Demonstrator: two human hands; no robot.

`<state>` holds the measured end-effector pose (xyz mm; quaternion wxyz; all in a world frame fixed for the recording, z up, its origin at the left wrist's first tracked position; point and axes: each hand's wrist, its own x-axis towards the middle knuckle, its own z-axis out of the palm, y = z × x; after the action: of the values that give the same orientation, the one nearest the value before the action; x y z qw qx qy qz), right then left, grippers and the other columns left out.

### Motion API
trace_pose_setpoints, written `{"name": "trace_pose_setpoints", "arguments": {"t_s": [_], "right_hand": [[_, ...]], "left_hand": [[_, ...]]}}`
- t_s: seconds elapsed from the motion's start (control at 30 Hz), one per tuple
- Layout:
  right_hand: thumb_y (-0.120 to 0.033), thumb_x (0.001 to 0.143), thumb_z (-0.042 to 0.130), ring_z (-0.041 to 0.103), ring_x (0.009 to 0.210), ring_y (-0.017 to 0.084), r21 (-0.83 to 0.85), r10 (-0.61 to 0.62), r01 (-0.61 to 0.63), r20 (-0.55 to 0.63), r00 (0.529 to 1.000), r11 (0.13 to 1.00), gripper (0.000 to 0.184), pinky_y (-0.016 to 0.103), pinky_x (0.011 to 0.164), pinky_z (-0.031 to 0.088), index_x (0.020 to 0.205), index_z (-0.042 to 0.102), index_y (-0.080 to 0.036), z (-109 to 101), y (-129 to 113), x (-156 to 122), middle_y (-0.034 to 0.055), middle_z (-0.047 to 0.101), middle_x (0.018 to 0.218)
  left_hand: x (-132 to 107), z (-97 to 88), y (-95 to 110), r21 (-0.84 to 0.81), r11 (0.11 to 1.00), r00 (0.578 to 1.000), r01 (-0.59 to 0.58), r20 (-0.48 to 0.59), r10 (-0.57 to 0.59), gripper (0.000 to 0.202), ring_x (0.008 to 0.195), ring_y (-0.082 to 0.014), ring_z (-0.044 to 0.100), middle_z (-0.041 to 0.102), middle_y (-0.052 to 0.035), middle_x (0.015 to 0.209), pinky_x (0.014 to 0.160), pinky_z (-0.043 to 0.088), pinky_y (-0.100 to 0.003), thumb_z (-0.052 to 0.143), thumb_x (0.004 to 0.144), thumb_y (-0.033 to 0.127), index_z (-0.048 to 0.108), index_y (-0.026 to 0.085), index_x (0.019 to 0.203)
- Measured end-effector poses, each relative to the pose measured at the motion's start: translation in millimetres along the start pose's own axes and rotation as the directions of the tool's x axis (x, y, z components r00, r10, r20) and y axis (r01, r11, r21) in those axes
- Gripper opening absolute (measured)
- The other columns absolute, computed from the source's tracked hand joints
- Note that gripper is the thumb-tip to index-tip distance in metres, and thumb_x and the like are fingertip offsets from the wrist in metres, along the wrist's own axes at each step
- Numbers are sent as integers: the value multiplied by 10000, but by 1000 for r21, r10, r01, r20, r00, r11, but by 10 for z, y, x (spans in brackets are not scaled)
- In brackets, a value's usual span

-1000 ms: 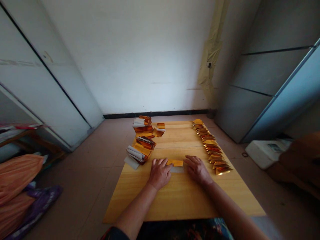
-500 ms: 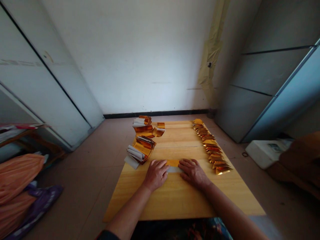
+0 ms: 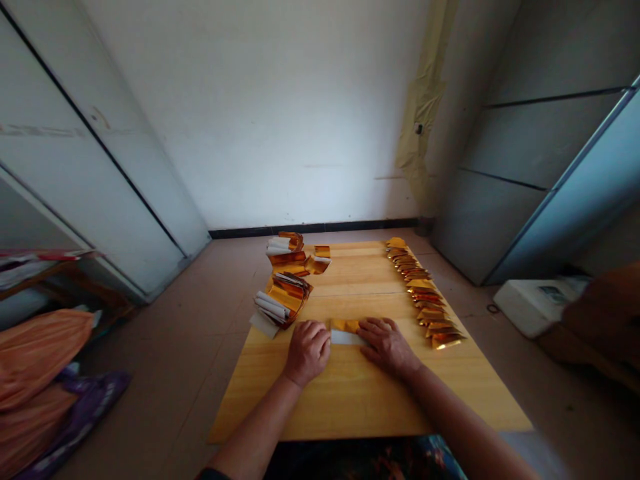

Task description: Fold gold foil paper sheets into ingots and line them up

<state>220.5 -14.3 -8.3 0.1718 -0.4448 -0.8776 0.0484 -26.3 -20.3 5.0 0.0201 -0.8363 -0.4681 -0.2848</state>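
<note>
A strip of gold foil paper (image 3: 345,337) lies flat near the middle of the wooden table, its near part showing pale grey and its far edge gold and folded over. At its left end is my left hand (image 3: 309,352), fingers curled and closed at the paper's edge; its fingertips are partly hidden. My right hand (image 3: 387,343) rests over the right end, bent fingers together on the gold edge and thumb on the near side, covering that end. Beyond my left hand, stacks of curled gold foil paper (image 3: 285,300) stand. Folded gold foil pieces (image 3: 424,293) form a long row on the right.
The wooden table (image 3: 360,407) has a pale wall (image 3: 300,133) behind it. Grey cabinets (image 3: 505,200) stand to the right, near a white box (image 3: 527,307) on the floor. Orange bags (image 3: 40,360) lie at the left, beside a purple bag (image 3: 90,417).
My left hand has drawn slightly left and its fingers have curled, baring more of the strip's left end. My right hand has stayed in nearly the same place.
</note>
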Motion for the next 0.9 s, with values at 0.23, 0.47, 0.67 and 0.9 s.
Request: {"name": "trace_pose_setpoints", "arguments": {"t_s": [0.23,0.47,0.67,0.9], "right_hand": [[-344,875,533,474,1208,245,1,16,-16,-20,1000,1000,381,443,1013,290,1246,571,-268,-11,-33,-1,86,580,1282],[-348,857,552,496,1169,242,53,36,-35,-11,999,998,375,439,983,320,1221,592,-267,-15,-2,47,81,597,1261],[-344,871,542,515,1121,219,73,14,-11,-36,999,997,280,403,939,349,1126,642,-284,27,107,78,55,628,1207],[-309,873,550,526,1033,203,69,44,-40,-58,997,997,178,369,898,338,1011,653,-266,9,38,141,50,640,1125]], "left_hand": [[107,165,287,-72,996,987,-57,147,67,403,1118,-236,502,571,-68,1257,1000,389,-411,560,789,205,576,217,1191],[174,320,183,-40,999,975,-26,221,34,242,1048,-213,560,620,-62,1168,924,445,-376,586,787,193,641,223,1020],[244,279,78,-12,1000,976,-10,219,12,218,1028,-211,572,632,-51,1144,887,414,-383,619,773,216,634,239,990],[265,278,145,33,999,978,33,206,-39,133,983,-203,581,661,-23,1082,852,347,-397,624,796,250,646,265,926]]}}
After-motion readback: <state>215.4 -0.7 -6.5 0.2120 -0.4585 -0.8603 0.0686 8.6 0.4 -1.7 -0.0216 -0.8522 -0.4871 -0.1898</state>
